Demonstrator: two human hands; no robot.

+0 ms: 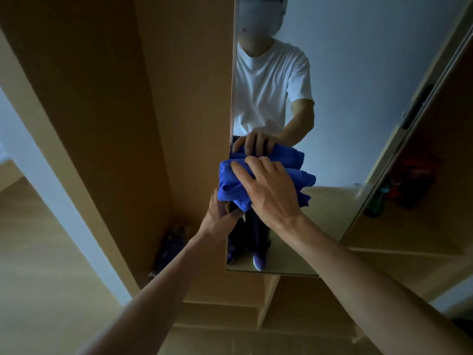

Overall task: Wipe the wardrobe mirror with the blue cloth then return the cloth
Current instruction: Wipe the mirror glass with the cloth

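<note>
Hands: left hand [220, 216] reaches to the left edge of the mirror just below the cloth, fingers stretched, tips partly hidden under it; right hand [268, 190] lies spread over the cloth and presses it to the glass.
Far left: pale wall and floor, dim and blurred.
Wardrobe side: tall light-brown wooden wardrobe panel [153, 98] fills the upper left of the frame and meets the mirror's left edge.
Floor corner: blurred dark purple bundle [172, 245] at the foot of the panel, lower centre-left; what it is cannot be told.
Cloth: bunched bright blue fabric cloth [231, 187] at frame centre, against the lower left part of the mirror, between glass and right palm.
Mirror: long rectangular wardrobe mirror [358, 98] from top centre down to lower centre.
Reflection: person in white T-shirt, dark trousers and purple shoes, with hand and cloth doubled.
Right edge: dark wardrobe recess with blurred red and green things [409, 180].
</note>
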